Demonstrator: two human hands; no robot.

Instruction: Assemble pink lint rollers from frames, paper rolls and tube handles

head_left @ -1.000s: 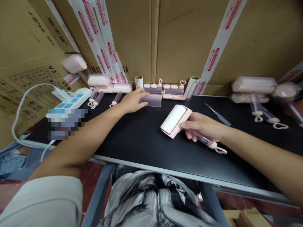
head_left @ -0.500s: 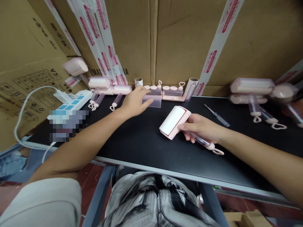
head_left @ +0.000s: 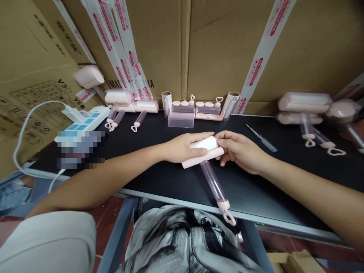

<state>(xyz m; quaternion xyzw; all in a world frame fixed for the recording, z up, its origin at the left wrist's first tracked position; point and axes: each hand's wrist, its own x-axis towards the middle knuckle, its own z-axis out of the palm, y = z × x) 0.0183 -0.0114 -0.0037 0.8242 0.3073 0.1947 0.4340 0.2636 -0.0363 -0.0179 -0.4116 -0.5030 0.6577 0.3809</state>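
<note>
A pale pink lint roller (head_left: 203, 153) with a white sheet roll lies across the middle of my view. Its see-through handle (head_left: 214, 184), tipped with a heart-shaped loop, points down toward me past the table edge. My left hand (head_left: 184, 148) is closed round the roller head, thumb across the front and fingers behind. At the right end of the white roll, my right hand (head_left: 237, 149) pinches with thumb and fingertips. Whether it has hold of the sheet's edge or only the roll's end is too small to tell.
Several lint rollers stand at the left (head_left: 118, 98) and right (head_left: 304, 102). Behind my hands are pink parts trays (head_left: 209, 117), a clear cover (head_left: 181, 120) and paper tubes (head_left: 231, 100). A screwdriver (head_left: 261, 138) lies right; a power strip (head_left: 93, 117) sits left. Cardboard boxes (head_left: 218, 45) wall the back.
My left hand has come from the clear cover to the roller head. My right hand has shifted from the handle to the head's right end. The roller has turned, its handle now pointing toward me.
</note>
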